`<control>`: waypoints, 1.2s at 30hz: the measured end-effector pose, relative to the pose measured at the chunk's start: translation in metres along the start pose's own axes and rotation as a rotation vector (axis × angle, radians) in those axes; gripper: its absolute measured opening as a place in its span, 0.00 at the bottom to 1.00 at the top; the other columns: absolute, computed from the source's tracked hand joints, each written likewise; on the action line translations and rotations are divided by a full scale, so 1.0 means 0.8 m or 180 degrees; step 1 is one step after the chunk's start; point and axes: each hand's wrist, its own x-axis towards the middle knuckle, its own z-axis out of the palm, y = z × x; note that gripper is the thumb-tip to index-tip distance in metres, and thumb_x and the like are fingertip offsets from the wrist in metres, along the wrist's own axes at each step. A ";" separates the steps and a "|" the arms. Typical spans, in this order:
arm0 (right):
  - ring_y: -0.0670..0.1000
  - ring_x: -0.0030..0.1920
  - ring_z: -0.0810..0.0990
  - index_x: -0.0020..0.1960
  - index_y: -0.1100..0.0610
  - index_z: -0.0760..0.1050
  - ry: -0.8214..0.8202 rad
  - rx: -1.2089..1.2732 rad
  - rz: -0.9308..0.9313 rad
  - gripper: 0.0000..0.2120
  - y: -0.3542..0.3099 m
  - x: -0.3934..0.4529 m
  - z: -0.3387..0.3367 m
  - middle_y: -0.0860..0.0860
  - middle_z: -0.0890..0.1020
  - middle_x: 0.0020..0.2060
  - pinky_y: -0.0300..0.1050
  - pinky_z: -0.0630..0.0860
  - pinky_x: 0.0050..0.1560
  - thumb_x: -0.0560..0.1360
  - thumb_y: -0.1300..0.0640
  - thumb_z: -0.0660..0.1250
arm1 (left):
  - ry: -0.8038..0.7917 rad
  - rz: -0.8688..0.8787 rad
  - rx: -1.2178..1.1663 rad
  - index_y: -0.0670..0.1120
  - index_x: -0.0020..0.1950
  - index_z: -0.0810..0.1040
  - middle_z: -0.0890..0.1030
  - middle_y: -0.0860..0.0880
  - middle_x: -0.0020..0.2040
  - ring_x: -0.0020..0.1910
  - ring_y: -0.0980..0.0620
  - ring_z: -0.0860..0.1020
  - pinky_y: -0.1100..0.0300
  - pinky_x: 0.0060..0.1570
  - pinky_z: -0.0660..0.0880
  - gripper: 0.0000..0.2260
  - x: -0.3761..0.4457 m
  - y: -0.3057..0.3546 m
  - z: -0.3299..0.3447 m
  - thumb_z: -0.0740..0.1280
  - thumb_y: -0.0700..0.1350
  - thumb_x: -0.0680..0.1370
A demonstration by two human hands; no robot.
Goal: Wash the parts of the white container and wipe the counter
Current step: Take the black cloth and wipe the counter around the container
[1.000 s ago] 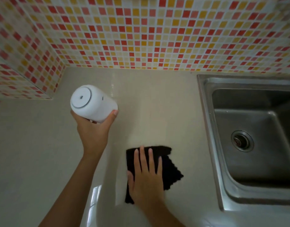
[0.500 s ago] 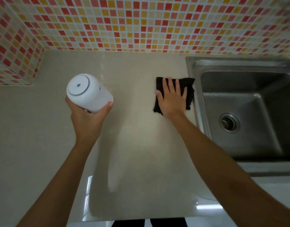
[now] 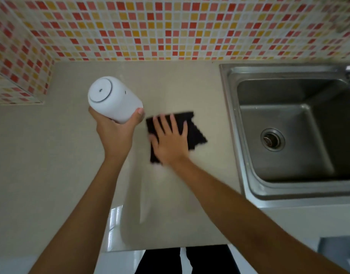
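Left hand (image 3: 115, 133) is wrapped around the smooth white cylindrical plastic container (image 3: 113, 98), holding it tilted up off the beige stone counter (image 3: 51, 165). Its flat end, with a thin grey ring and a tiny hole, faces the camera, so can't tell what's inside. Just right of it, the right hand (image 3: 170, 143) lies flat with fingers spread on a black square cloth (image 3: 195, 133) on the counter. Far right, the stainless steel sink (image 3: 289, 139) basin holds only its round drain (image 3: 272, 139).
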 end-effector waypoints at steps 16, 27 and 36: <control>0.53 0.78 0.51 0.78 0.44 0.54 -0.0106 -0.0108 -0.0875 0.28 0.112 -0.177 -0.002 0.46 0.57 0.77 0.65 0.49 0.73 0.80 0.37 0.49 | -0.0370 0.0093 -0.0022 0.46 0.73 0.58 0.71 0.54 0.65 0.59 0.70 0.72 0.74 0.56 0.70 0.42 -0.019 0.031 0.041 0.79 0.50 0.68; 0.58 0.77 0.52 0.79 0.50 0.53 0.0190 -0.0053 0.0308 0.31 0.108 -0.141 -0.004 0.52 0.56 0.78 0.63 0.51 0.74 0.80 0.38 0.48 | -0.0530 0.0001 0.0122 0.47 0.74 0.58 0.72 0.52 0.67 0.62 0.58 0.74 0.69 0.57 0.74 0.44 -0.033 0.026 0.039 0.80 0.52 0.66; 0.56 0.78 0.49 0.79 0.47 0.51 -0.0164 0.0063 -0.0264 0.32 0.049 -0.145 0.004 0.49 0.54 0.78 0.64 0.48 0.74 0.79 0.34 0.46 | -0.0406 -0.0236 0.0136 0.47 0.73 0.58 0.72 0.52 0.67 0.63 0.56 0.74 0.59 0.60 0.75 0.43 -0.044 -0.002 0.035 0.80 0.52 0.66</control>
